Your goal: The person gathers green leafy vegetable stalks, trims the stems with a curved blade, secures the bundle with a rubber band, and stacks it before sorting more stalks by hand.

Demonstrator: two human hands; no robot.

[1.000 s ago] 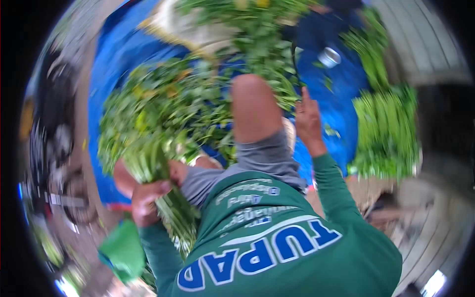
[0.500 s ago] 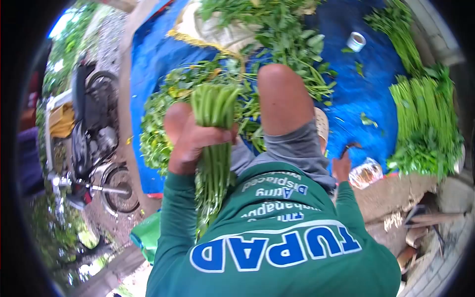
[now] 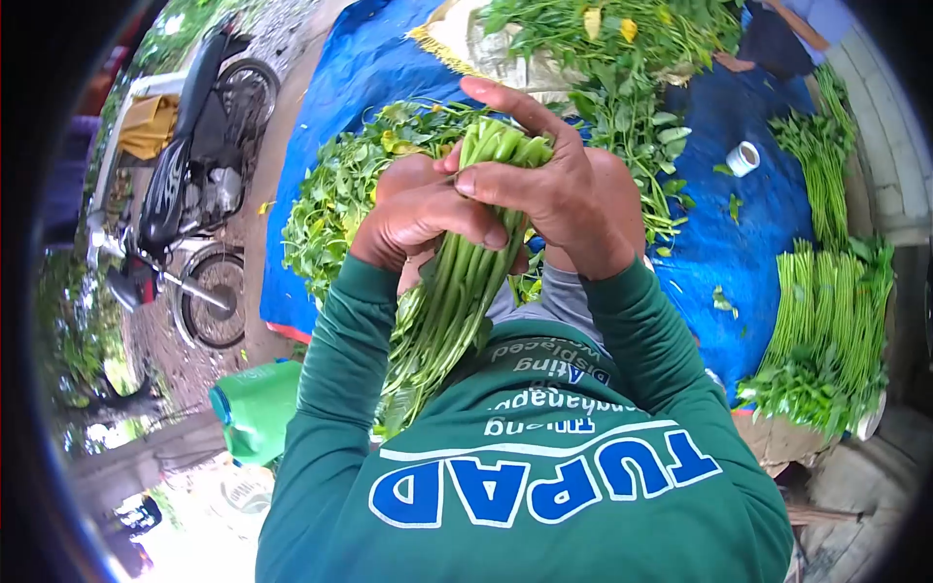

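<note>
A thick bunch of water spinach [image 3: 457,291] slants up in front of my chest, its cut stem ends uppermost and its leaves down by my shirt. My left hand [image 3: 432,219] is closed around the stems below the ends. Higher up, my right hand [image 3: 564,189] grips the same bunch, thumb pressed on the near side and index finger stretched out past the tips. Its other fingers are partly hidden behind the stems. Loose leafy greens [image 3: 335,204] lie beyond my knees on the blue tarp [image 3: 330,92].
Bundled greens [image 3: 826,330] lie along the right edge, near a white roll [image 3: 742,158]. More cut greens [image 3: 622,34] rest on a sack at the top. Another person [image 3: 777,44] is partly visible at top right. A motorcycle [image 3: 185,185] and a green bag [image 3: 255,413] are at left.
My right hand has come from the tarp's right side, where it held a dark curved tool, up to the bunch. The bunch has tilted rightward. A person has come into view at top right.
</note>
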